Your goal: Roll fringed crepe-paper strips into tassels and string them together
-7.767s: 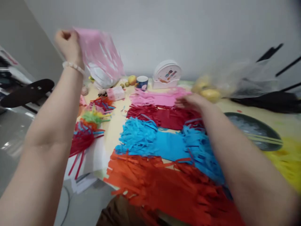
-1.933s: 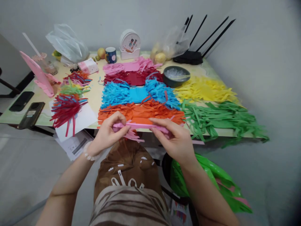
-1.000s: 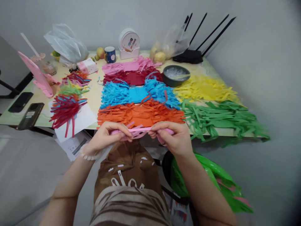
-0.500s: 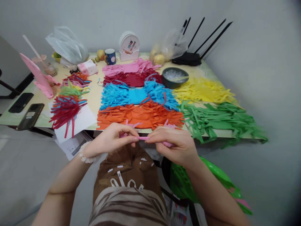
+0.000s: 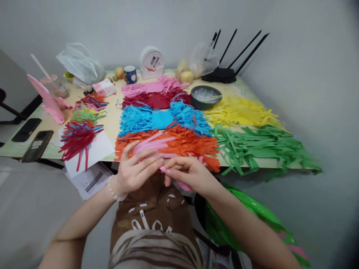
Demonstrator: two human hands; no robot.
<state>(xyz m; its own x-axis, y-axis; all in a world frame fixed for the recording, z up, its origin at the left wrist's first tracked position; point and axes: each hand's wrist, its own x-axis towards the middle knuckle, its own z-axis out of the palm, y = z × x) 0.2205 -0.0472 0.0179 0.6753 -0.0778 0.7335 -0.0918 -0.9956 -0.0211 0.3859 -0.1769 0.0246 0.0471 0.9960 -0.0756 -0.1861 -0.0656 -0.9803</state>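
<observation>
Over the table's front edge, my right hand (image 5: pixel 186 172) pinches a pink fringed strip (image 5: pixel 183 185), whose rolled tip shows at its fingertips. My left hand (image 5: pixel 138 172) is close beside it, fingers stretched out flat, fingertips at the pink piece. Loose pink strands (image 5: pixel 154 144) fan out beyond the left fingers, above an orange fringed piece (image 5: pixel 185 144). Whether the left thumb touches the strip is hidden. Behind lie fringed pieces in blue (image 5: pixel 162 120), dark red (image 5: pixel 159 100) and pink (image 5: pixel 154 87).
Yellow (image 5: pixel 244 112) and green (image 5: pixel 263 144) fringe lie to the right, near a dark bowl (image 5: pixel 206 98). On the left are multicoloured tassels (image 5: pixel 78 136), a phone (image 5: pixel 37 145) and a pink stand (image 5: pixel 46 99). A mug (image 5: pixel 130 74) and a router (image 5: pixel 220 74) stand at the back.
My left hand has opened from a pinch and its fingers now stretch out flat. The right hand has shifted left, still pinching. Pink strands now spread over the orange fringe.
</observation>
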